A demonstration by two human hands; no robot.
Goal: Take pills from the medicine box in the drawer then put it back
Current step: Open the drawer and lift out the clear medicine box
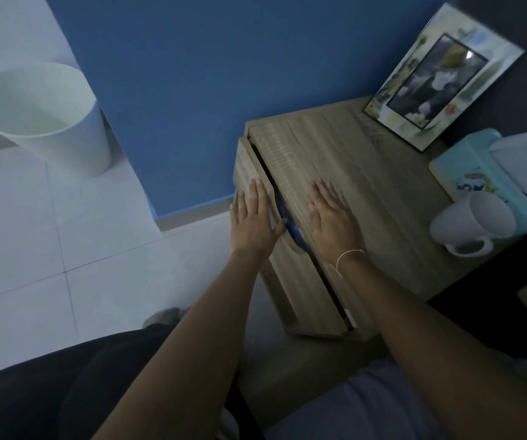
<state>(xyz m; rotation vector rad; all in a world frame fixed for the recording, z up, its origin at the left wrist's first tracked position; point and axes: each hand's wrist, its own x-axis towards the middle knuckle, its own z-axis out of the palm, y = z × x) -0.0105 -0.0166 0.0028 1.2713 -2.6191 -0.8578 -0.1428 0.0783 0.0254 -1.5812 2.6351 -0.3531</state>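
From the head camera, looking down over my forearms, my left hand (253, 214) lies flat against the front panel of the drawer (257, 198), fingers stretched out and together, palm on the wood, holding nothing. My thumb hangs over the panel's top edge beside the curved cut-out in that edge. My right hand (332, 220) rests palm down on the top of the wooden nightstand (383, 198), fingers spread flat and pointing away from me, also empty. A thin pale string (349, 257) circles that wrist.

The drawer stands only slightly out from the cabinet, leaving a narrow dark gap that runs between my two hands. In that gap, just under my left thumb and close to the heel of my right hand, a strip of blue (292, 225) shows; I cannot tell for certain whether it is the medicine box, since only a sliver is visible. Neither hand touches it.

Farther back on the nightstand, well apart from my hands, a framed picture (440, 81) leans against the wall. To its right sits a light blue tissue box (472, 173), and a white mug (472, 223) lies tipped on its side just in front of it. A white bin (44, 119) stands on the tiled floor (17, 242) to my left, by the blue wall (224, 68).
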